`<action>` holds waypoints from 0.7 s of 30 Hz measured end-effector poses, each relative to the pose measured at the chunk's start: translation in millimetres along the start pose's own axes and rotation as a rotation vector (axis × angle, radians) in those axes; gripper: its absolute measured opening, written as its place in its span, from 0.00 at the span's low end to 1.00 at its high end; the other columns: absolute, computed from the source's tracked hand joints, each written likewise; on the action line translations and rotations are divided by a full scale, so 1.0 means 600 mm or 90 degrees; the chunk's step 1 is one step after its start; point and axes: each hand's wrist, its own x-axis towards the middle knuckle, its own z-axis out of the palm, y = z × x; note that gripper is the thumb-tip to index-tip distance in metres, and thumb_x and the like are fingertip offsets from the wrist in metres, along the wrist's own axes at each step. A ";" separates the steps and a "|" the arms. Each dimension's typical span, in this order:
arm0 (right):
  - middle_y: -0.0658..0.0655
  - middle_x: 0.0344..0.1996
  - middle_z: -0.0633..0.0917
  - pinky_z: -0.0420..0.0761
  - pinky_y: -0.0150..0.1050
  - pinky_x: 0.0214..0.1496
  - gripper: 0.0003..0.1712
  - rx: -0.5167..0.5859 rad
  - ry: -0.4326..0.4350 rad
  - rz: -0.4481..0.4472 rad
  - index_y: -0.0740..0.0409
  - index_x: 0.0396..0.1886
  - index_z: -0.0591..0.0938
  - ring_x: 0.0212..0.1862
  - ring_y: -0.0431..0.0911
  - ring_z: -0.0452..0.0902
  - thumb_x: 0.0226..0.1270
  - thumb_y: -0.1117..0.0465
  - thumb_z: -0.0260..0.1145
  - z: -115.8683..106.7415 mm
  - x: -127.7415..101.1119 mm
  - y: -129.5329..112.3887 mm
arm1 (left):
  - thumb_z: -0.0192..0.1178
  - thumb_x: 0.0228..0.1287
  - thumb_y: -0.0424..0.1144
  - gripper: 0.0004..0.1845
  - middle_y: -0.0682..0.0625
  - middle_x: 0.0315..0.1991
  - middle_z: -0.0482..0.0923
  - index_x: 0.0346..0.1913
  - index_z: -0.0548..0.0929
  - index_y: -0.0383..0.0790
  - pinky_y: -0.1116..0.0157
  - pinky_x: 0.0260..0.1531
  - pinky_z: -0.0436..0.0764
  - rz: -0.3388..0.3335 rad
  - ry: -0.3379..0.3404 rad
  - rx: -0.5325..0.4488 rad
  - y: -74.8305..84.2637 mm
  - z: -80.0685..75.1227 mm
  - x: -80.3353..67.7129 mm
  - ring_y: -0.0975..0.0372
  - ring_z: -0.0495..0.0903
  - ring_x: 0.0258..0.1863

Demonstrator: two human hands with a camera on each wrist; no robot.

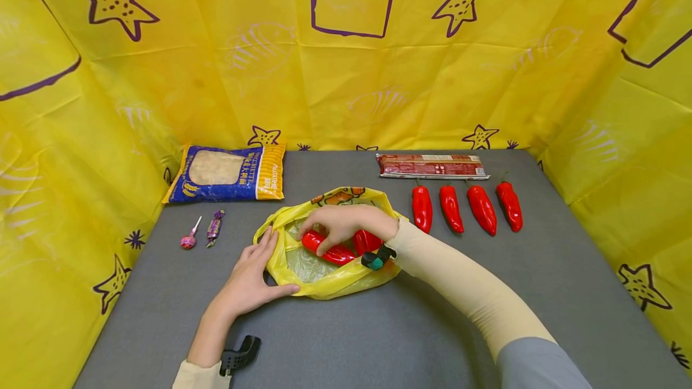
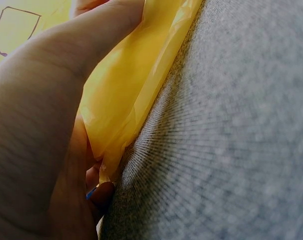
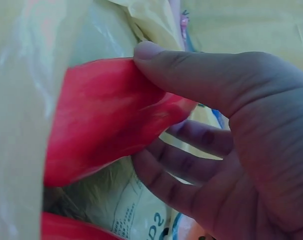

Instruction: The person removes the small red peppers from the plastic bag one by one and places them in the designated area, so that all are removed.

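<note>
Table: a flat surface (image 1: 346,341) of grey, finely ribbed fabric beneath the bag.
Backdrop: yellow cloth (image 1: 186,71) around three sides, creased, printed with purple starfish and pale fish.
Bag: one thin, crinkled yellow plastic bag (image 1: 337,289), wide-mouthed, on the table.
Inside the bag: two glossy red peppers visible, the held pepper (image 1: 342,255) and a second pepper (image 1: 365,241) beside it.
Right hand: the right hand (image 1: 346,221) reaches into the bag, thumb and bent fingers gripping the held pepper.
Left hand: the left hand (image 1: 253,274) touches the bag's left rim, fingers extended, thumb spread wide.
Right of bag: four smooth, tapered loose peppers (image 1: 481,209) in a row.
Left of bag: one round lollipop (image 1: 188,241), one twist-wrapped candy (image 1: 214,230).
Behind bag: one plump blue-and-yellow pasta pack (image 1: 224,174) leftward; one flat red packet (image 1: 432,165) rightward.
</note>
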 end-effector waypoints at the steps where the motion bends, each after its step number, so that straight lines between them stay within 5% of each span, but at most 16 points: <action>1: 0.49 0.67 0.82 0.74 0.37 0.68 0.30 0.000 0.004 0.002 0.50 0.71 0.82 0.60 0.42 0.75 0.71 0.55 0.77 -0.001 -0.001 0.000 | 0.75 0.53 0.71 0.69 0.42 0.88 0.44 0.87 0.50 0.41 0.32 0.68 0.67 0.000 0.000 -0.001 0.000 0.000 0.000 0.41 0.60 0.75; 13: 0.52 0.55 0.84 0.77 0.34 0.50 0.30 -0.017 0.045 -0.030 0.57 0.73 0.79 0.44 0.45 0.76 0.73 0.60 0.72 -0.019 -0.014 0.005 | 0.76 0.53 0.70 0.69 0.42 0.88 0.44 0.86 0.51 0.39 0.32 0.68 0.66 0.006 0.006 -0.007 0.000 0.001 -0.001 0.42 0.60 0.75; 21: 0.58 0.66 0.80 0.83 0.40 0.54 0.30 0.013 0.132 -0.032 0.62 0.73 0.76 0.49 0.48 0.79 0.75 0.62 0.71 -0.026 -0.028 0.004 | 0.75 0.53 0.71 0.69 0.42 0.88 0.44 0.87 0.50 0.40 0.32 0.68 0.66 0.002 0.002 -0.004 -0.001 0.000 0.000 0.41 0.59 0.75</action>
